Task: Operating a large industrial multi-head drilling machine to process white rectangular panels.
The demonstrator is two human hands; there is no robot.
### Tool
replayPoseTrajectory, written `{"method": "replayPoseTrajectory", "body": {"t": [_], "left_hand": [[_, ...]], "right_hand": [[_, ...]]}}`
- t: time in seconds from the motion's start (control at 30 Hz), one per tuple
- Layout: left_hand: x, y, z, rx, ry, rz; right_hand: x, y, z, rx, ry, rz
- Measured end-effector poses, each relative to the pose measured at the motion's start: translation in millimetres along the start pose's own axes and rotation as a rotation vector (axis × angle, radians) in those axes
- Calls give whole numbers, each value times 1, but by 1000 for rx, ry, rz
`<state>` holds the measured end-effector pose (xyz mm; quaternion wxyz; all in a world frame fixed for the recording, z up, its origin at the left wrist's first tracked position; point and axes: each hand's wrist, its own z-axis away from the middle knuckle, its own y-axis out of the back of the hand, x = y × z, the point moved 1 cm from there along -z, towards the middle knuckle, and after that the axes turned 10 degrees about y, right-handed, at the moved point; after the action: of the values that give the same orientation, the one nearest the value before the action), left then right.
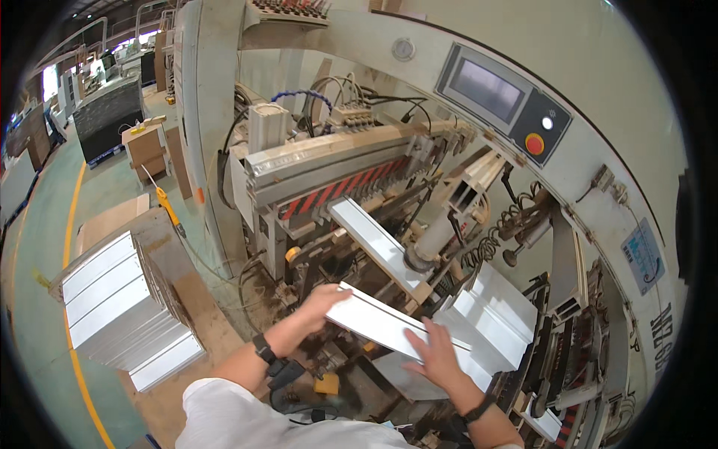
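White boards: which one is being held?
The narrow white board whose left end is in the left grip; the others lie on the machine or in stacks.

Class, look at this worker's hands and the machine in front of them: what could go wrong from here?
The white board might slip or twist: the left hand grips one end, while the right hand has its fingers spread. Its other end might knock the white stack close by. Fingers might get pinched if they strayed under the machine's round black foot.
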<state>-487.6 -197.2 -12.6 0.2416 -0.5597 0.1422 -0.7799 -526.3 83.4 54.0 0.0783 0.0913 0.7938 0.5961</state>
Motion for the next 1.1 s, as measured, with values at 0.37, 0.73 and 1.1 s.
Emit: {"method": "replayPoseTrajectory", "body": {"t": [0.37,0.73,1.1], "left_hand": [[-48,126,-13,55,163,620],[-49,76,-80,-54,256,422],[-57,55,-29,-154,359,281]], "right_hand": [[88,-136,-171,80,-442,195],[145,-129,-240,-130,-557,44],[114,-132,-220,-216,-592,-31]]}}
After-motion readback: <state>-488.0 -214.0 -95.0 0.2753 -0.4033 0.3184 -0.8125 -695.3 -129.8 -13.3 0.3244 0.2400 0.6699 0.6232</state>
